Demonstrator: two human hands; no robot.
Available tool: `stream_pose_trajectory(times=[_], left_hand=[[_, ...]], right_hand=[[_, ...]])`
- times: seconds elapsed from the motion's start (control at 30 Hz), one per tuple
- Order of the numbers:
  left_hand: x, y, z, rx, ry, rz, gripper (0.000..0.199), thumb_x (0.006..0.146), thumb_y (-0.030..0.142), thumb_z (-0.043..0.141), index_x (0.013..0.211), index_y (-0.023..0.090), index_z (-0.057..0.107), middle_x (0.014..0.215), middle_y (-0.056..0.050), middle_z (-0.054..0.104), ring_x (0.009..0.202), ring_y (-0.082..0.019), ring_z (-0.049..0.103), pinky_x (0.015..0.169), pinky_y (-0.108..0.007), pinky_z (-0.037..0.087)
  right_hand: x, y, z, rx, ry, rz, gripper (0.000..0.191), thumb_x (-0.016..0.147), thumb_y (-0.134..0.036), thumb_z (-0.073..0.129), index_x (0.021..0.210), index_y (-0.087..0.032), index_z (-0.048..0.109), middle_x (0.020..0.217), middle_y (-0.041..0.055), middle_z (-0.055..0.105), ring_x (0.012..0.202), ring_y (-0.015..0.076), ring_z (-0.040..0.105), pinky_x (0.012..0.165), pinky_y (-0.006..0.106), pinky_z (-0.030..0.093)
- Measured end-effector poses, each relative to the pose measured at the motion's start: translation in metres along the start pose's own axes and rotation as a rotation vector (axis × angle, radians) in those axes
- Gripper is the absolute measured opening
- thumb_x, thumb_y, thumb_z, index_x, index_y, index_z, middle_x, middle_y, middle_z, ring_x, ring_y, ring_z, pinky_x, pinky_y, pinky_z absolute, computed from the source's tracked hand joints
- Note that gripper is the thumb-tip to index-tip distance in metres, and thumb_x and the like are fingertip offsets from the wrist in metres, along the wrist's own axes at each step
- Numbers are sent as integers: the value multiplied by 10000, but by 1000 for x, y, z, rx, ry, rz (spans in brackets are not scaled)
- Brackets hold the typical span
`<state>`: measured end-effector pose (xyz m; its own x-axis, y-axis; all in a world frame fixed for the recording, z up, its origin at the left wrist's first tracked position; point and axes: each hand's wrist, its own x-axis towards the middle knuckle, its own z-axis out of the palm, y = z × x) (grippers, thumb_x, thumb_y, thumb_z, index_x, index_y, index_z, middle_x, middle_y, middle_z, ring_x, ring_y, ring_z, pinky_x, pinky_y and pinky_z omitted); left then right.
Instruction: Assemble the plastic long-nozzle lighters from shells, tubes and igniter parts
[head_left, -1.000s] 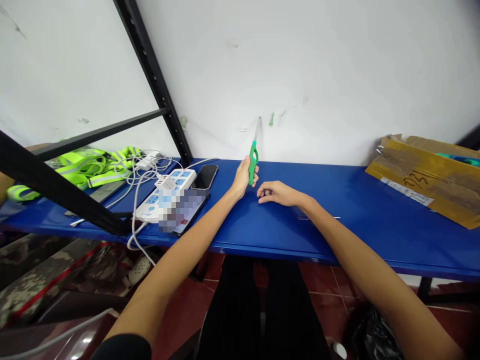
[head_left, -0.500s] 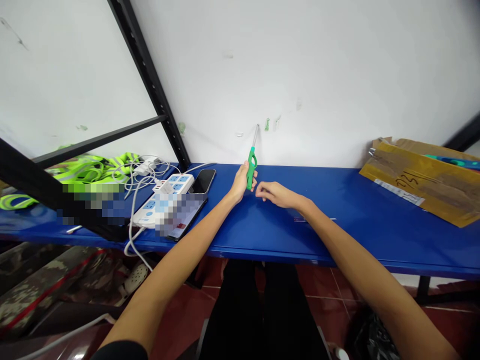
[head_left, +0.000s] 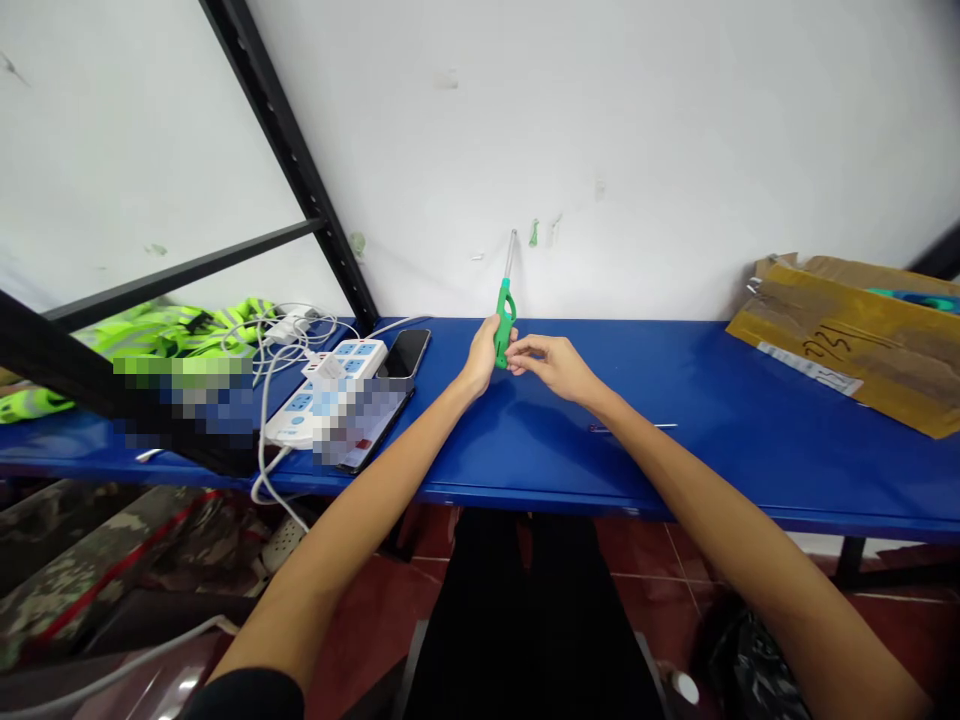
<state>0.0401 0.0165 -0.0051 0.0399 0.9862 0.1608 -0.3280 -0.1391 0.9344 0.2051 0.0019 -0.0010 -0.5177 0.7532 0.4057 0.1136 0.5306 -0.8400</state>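
Note:
A green long-necked lighter is held upright above the blue shelf, its metal tube pointing up at the wall. My left hand is wrapped round its handle from the left. On the right, my right hand is closed in a pinch, fingertips at the lower end of the handle; whatever lies between them is too small to make out. Partly under my right forearm lies a thin screwdriver-like tool on the shelf.
Left of my hands are a white power strip with cables and two phones, one of them nearer the edge. Beyond a black post lie yellow-green reflective straps. An open cardboard box stands at the right.
My right hand has come up to the bottom of the lighter, its fingers now pinched close to it. My left hand keeps its hold. The view has shifted slightly.

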Motion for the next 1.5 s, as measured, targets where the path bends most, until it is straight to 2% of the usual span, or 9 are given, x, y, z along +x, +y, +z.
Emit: stream_pose_trajectory(times=[0.2, 0.37, 0.53, 0.8, 0.97, 1.07, 1.13, 1.33, 1.5], left_hand=[[-1, 2, 1, 38, -10, 6, 523, 1103, 652, 499, 879, 190, 595, 676, 21, 596, 472, -98, 516, 457, -244, 415], [-1, 2, 3, 30, 18, 5, 455, 1126, 589, 491, 907, 200, 578, 727, 16, 617, 492, -100, 521, 451, -246, 411], [0, 1, 3, 37, 17, 11, 453, 1119, 604, 511, 914, 205, 574, 716, 16, 602, 535, -105, 525, 480, -230, 418], [0, -1, 6, 1, 41, 11, 426, 1145, 505, 482, 882, 189, 592, 720, 13, 605, 552, -115, 527, 523, -251, 418], [0, 0, 6, -20, 49, 38, 395, 1146, 441, 515, 860, 182, 601, 742, 10, 618, 637, -112, 566, 651, -239, 483], [-1, 1, 6, -21, 29, 32, 385, 1164, 367, 432, 877, 177, 604, 740, 5, 620, 623, -117, 573, 632, -247, 476], [-2, 2, 7, -28, 23, 17, 395, 1157, 422, 460, 879, 179, 601, 741, 6, 619, 597, -118, 565, 592, -253, 457], [-5, 1, 11, -71, 25, -27, 534, 1093, 632, 551, 786, 195, 562, 649, 15, 578, 541, -114, 531, 566, -258, 451], [-7, -2, 14, -98, 89, -58, 411, 1098, 536, 578, 861, 201, 559, 671, 24, 607, 509, -101, 535, 539, -243, 441]], right_hand=[[0, -1, 3, -3, 28, 7, 249, 944, -433, 784, 982, -187, 783, 866, 56, 773, 773, 198, 745, 775, 397, 668], [-2, -4, 3, -177, 62, -75, 236, 964, -444, 758, 932, -218, 819, 1024, 76, 752, 799, 195, 689, 633, 343, 614], [-2, -4, 5, -240, 69, -113, 157, 986, -342, 752, 926, -213, 816, 1028, 77, 742, 866, 203, 672, 747, 366, 597], [-2, -5, 6, -220, 82, -165, 183, 983, -373, 765, 921, -211, 824, 995, 68, 767, 852, 202, 663, 765, 355, 558], [-1, -5, 6, -239, 102, -165, 81, 950, -286, 789, 907, -232, 831, 985, 45, 785, 910, 214, 679, 870, 381, 543], [-1, -2, 6, -228, 106, -156, 60, 935, -266, 790, 903, -237, 831, 978, 39, 782, 898, 210, 673, 888, 390, 537], [-1, 0, 7, -197, 114, -148, 89, 928, -307, 796, 898, -232, 831, 957, 38, 767, 878, 205, 662, 877, 392, 540], [2, 2, 12, -26, 105, 41, 394, 801, -568, 877, 935, -209, 787, 891, 24, 649, 734, 165, 586, 542, 279, 467], [1, -6, 15, 134, 170, 354, 581, 623, -518, 1021, 870, -227, 583, 754, -56, 548, 593, 95, 458, 435, 208, 341]])
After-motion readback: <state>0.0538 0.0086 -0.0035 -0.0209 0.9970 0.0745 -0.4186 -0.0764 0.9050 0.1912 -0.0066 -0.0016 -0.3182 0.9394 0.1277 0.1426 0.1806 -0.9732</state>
